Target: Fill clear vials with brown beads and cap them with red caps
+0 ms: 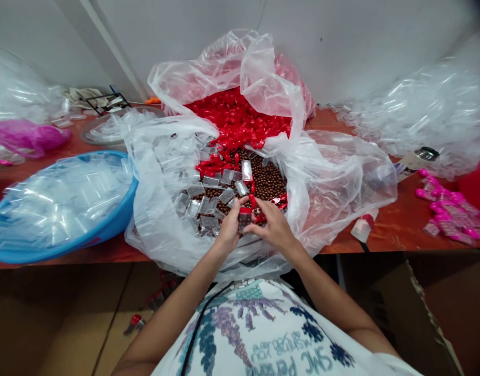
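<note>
In the middle of the head view, my left hand (229, 230) is closed around the side of a small clear plastic container (245, 221) with a red top. My right hand (278, 228) grips the same container from the other side, its thumb low and its fingers near the red top. Both hands are over an open clear plastic bag (153, 209). Inside the bag lie many small brown beads (267, 180), clear containers (210, 222) and loose red caps (240, 137). My fingers partly cover the held container.
A blue basin (63, 253) of clear plastic pieces stands at the left. Behind is a bag of red caps (240, 107). Clear tubes (416, 112) are piled at the right, near pink-capped containers (451, 209) and a red tub (477, 188). The table's front edge (353, 250) is close.
</note>
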Available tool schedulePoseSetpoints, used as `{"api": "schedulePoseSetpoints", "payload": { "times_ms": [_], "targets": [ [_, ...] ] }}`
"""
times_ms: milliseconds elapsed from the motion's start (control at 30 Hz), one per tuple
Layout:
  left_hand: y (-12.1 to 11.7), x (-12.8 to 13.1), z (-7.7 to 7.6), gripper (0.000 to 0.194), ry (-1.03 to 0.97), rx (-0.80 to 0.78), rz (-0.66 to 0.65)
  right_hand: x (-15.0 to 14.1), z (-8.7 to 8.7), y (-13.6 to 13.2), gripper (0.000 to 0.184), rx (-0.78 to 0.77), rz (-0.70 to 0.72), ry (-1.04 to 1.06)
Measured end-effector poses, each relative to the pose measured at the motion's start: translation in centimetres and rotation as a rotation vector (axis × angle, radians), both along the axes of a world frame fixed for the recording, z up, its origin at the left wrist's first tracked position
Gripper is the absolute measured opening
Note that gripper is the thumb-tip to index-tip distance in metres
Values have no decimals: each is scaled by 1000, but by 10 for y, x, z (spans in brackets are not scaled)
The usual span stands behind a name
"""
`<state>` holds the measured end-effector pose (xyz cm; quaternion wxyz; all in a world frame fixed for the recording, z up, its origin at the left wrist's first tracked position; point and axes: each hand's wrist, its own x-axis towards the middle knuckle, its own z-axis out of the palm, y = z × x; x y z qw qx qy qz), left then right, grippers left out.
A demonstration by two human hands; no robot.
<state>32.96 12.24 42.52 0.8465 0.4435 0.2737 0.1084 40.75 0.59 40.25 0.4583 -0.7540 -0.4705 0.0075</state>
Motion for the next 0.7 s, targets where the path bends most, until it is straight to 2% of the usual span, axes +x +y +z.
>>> {"api": "schedulePoseSetpoints", "payload": {
  "times_ms": [67, 133, 333, 500, 533, 600, 700],
  "targets": [
    [-2, 0, -1, 71, 7, -27, -34, -1, 4, 2, 75, -53, 73, -111],
    [-1, 0, -1, 77, 17, -40, -54, -1, 5, 2, 77, -91, 103, -184],
    [-3, 2, 0, 51, 81, 72, -32, 7, 0, 5, 67, -67, 168, -412],
    [-13, -6, -9, 50, 94, 124, -46, 12, -14, 3, 66, -51, 237, -508],
    [-11, -8, -12, 50, 109, 169, -71, 12, -17, 2, 66, -61, 241, -499],
    [0, -10, -16, 47, 120, 383, -125, 10, -21, 0, 67, -92, 241, -451],
    [29, -7, -17, 43, 148, 900, -203, 4, -21, -2, 75, -187, 224, -340]
  ]
}}
